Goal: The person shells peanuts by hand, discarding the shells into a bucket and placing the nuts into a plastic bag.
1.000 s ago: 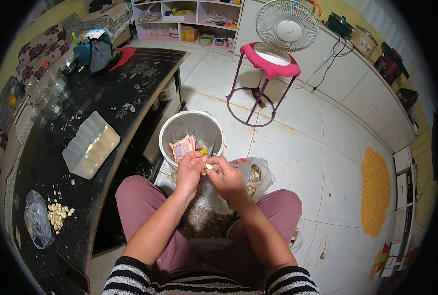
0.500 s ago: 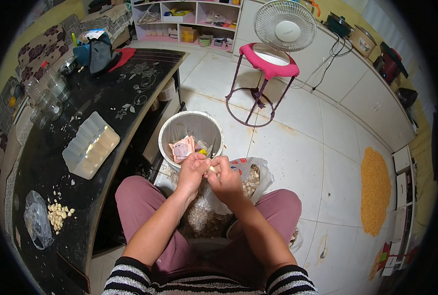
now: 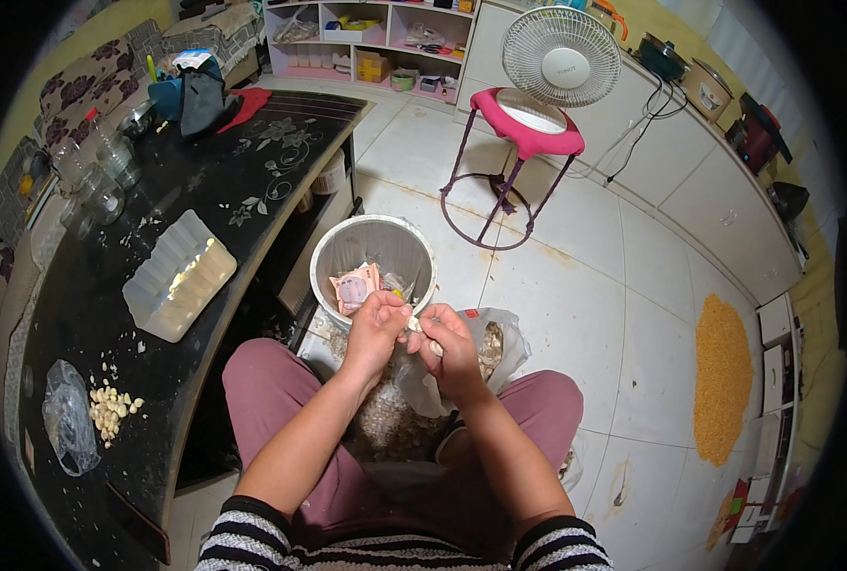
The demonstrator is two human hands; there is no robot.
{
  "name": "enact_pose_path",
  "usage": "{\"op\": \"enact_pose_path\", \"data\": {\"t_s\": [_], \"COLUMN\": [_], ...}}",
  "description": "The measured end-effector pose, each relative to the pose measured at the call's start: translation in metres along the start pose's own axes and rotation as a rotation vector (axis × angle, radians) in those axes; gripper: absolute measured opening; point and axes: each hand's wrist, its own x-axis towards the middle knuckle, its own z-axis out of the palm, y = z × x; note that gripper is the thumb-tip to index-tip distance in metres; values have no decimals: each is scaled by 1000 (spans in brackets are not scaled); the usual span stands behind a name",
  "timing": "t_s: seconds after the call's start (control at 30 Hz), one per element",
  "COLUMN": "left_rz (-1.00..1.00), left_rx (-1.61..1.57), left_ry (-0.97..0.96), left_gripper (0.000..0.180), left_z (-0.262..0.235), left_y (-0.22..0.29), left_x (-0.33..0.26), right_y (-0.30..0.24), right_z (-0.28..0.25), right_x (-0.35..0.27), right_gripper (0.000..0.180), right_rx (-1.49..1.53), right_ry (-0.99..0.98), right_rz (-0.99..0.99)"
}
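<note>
Between my fingertips, over the near rim of the waste bin (image 3: 425,285), is a small whitish garlic clove (image 3: 414,324). My left hand (image 3: 374,335) pinches it from one side, and my right hand (image 3: 455,354) closes on it from the other. A second pale clove (image 3: 435,348) shows against the right fingers. Just below hangs a thin white plastic bag (image 3: 513,360) with brownish garlic or husks inside. To my left on the black table, peeled garlic cloves (image 3: 111,411) lie heaped beside a crumpled clear bag (image 3: 69,419). A translucent plastic tub (image 3: 168,303) holds more pale pieces.
Glass jars (image 3: 102,195) and a dark cloth (image 3: 204,103) sit farther back on the table (image 3: 223,190). Ahead, a fan (image 3: 561,59) rests on a pink stool (image 3: 528,138). Yellow grain (image 3: 723,381) is spread on the floor at right, near white cabinets (image 3: 709,195).
My right hand has turned slightly, and a second pale clove now shows against its fingers. My left hand stays nearly in place. The view has shifted a little.
</note>
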Motion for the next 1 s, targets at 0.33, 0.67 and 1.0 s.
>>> {"op": "enact_pose_path", "data": {"t_s": [0.33, 0.67, 1.0], "left_rz": [43, 299, 345], "left_rx": [127, 533, 563], "left_ry": [51, -50, 26], "left_gripper": [8, 20, 18], "left_z": [-3, -8, -22], "left_y": [4, 16, 41], "left_x": [0, -5, -29], "right_y": [-1, 6, 9], "right_z": [-4, -8, 4], "right_x": [0, 7, 3], "right_gripper": [13, 17, 21], "right_rx": [-8, 180, 233], "right_ry": [62, 62, 54], "right_rz": [-32, 98, 213]}}
